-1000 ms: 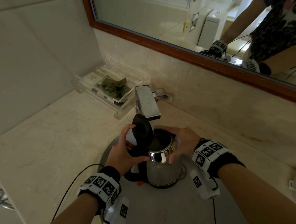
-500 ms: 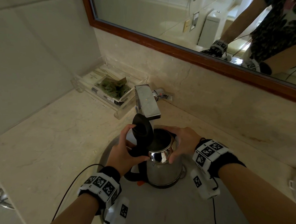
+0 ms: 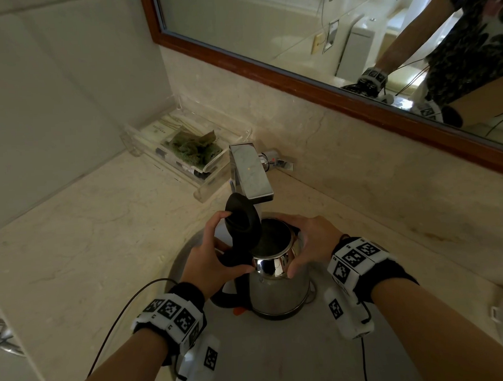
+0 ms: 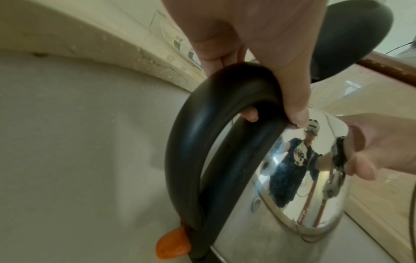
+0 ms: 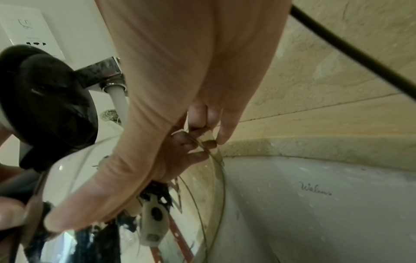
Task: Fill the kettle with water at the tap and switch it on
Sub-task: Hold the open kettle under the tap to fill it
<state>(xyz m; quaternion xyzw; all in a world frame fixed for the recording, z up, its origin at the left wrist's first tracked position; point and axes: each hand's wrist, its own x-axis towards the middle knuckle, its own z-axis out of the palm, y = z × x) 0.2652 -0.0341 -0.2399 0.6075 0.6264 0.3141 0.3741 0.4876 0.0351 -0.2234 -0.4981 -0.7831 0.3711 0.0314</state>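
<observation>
My left hand (image 3: 210, 262) grips the kettle (image 3: 278, 288) handle (image 4: 202, 142); right hand (image 3: 311, 239) fingers curl around its rim, steadying it under the tap (image 3: 251, 175).

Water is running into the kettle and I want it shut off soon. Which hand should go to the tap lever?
Probably right. The left hand grips the handle, carrying the kettle; the right hand only steadies its rim, nearer the tap.
</observation>
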